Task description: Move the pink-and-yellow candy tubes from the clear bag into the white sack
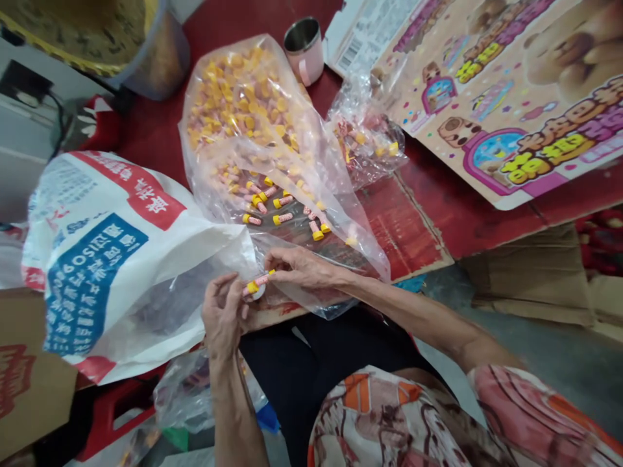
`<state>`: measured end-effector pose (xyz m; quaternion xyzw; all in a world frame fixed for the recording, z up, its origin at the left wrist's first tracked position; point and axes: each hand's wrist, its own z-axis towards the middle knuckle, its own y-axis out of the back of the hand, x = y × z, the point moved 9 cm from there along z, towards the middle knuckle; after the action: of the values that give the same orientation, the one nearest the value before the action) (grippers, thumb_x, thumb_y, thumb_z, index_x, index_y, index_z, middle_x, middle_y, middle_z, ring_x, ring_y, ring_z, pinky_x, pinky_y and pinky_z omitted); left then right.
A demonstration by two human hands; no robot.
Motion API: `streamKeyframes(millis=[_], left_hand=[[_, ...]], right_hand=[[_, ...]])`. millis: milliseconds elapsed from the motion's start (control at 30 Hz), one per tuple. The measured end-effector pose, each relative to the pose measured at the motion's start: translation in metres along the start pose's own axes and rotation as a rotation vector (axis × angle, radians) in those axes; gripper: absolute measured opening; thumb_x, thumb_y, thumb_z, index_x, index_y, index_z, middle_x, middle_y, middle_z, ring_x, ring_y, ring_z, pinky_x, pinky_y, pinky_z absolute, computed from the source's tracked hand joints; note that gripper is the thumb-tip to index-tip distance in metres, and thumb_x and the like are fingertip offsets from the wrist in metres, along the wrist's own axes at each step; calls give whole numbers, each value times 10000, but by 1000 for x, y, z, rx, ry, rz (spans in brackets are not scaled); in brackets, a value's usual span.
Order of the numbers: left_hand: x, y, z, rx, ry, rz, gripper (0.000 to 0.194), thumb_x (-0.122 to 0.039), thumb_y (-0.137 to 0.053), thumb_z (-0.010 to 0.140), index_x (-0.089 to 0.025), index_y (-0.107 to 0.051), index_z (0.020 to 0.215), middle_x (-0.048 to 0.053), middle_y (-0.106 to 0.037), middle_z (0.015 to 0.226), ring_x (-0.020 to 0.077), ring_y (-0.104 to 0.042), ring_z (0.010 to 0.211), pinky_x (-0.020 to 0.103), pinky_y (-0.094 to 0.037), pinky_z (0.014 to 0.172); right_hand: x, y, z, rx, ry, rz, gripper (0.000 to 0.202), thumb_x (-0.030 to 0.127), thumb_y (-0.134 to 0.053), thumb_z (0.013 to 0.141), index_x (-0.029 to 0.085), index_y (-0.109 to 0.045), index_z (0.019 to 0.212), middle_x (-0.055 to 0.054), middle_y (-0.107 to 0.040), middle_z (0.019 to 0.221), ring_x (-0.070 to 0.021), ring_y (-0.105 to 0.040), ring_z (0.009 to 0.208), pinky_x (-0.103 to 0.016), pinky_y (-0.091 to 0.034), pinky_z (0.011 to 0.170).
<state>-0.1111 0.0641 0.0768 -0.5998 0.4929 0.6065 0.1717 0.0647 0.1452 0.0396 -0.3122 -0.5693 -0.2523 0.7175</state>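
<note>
My left hand (224, 310) is closed on a small pink piece with a yellow cap (252, 288), at the table's front edge. Just right of it, my right hand (302, 268) pinches the yellow end of another pink piece (261, 280). The two pieces touch or nearly touch. Beyond my hands lies a large clear plastic bag (311, 139), full of such yellow-capped pieces. Several loose ones (282, 218) lie near its mouth. A white woven sack (195, 240) with red and blue print stands open beside my left hand.
A pink metal cup (310, 58) stands behind the clear bag, and a small clear bag (372, 139) of pieces lies to its right. A large printed box (467, 110) covers the right back. At the upper left is a tub (168, 61).
</note>
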Motion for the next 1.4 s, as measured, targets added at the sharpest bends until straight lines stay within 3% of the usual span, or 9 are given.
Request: streamKeyframes(millis=[100,433,533,633,767,933,1033,1167,1400], left_hand=[[-4,9,1,-41,-25,-19,588,-554,-887,656,-182,-648,1042,-9,-701,777,74,-562,503,148,-392,420],[-2,11,-4,17,-66,178,514,-566,-816,757,-178,-703,1074,-8,-674,802,81,-543,547,177,-420,476],[1,-1,-5,90,-67,241,509,-598,-759,803,-182,-696,1089,-9,-658,778,101,-546,549,199,-420,489],[-15,-18,-10,114,-263,493,406,-555,-690,883,-196,-705,1071,17,-685,855,146,-628,687,244,-497,628],[-33,-50,-26,139,-528,752,306,-495,-585,991,-206,-663,1052,37,-691,893,187,-661,782,294,-499,733],[-29,-80,-29,245,-572,902,262,-446,-480,1062,-215,-599,1026,56,-666,912,215,-676,852,314,-500,777],[-29,-83,-21,311,-555,874,250,-440,-475,1053,-223,-579,988,42,-659,890,210,-687,847,311,-518,779],[-30,-78,-11,386,-499,748,271,-484,-524,1019,-225,-602,1005,14,-678,850,188,-692,753,284,-534,703],[-16,-86,-24,268,-499,722,148,-357,-531,1033,-223,-588,1059,36,-696,942,179,-706,833,297,-554,776]], right_hand=[[-2,7,3,-57,0,-8,280,437,-734,977,191,-606,939,62,-557,802,-124,-493,765,-251,-379,731],[-4,2,1,-6,-42,-113,197,335,-738,1007,176,-637,1066,52,-607,840,-137,-565,812,-264,-433,767],[-5,-6,-1,45,-5,-194,98,258,-663,1051,176,-633,1096,39,-630,857,-152,-590,821,-274,-463,785],[-2,-10,-2,61,67,-372,144,130,-589,1047,143,-619,1187,-42,-672,1065,-185,-626,990,-301,-506,902],[9,14,-2,-147,87,-586,278,50,-463,1043,136,-598,1269,-114,-600,1337,-193,-580,1248,-308,-494,1054],[14,37,5,-348,28,-877,390,69,-375,1095,153,-541,1438,-111,-539,1508,-230,-467,1426,-375,-422,1163],[5,33,15,-311,-42,-1059,398,121,-427,1114,164,-509,1501,-119,-537,1534,-275,-532,1320,-400,-465,1076],[-5,34,22,-249,-150,-1212,305,137,-428,1119,158,-596,1373,-128,-615,1403,-249,-622,1074,-379,-490,935],[-4,48,13,-348,-132,-1133,221,140,-427,1094,171,-620,1197,-115,-666,1182,-238,-622,960,-344,-458,835]])
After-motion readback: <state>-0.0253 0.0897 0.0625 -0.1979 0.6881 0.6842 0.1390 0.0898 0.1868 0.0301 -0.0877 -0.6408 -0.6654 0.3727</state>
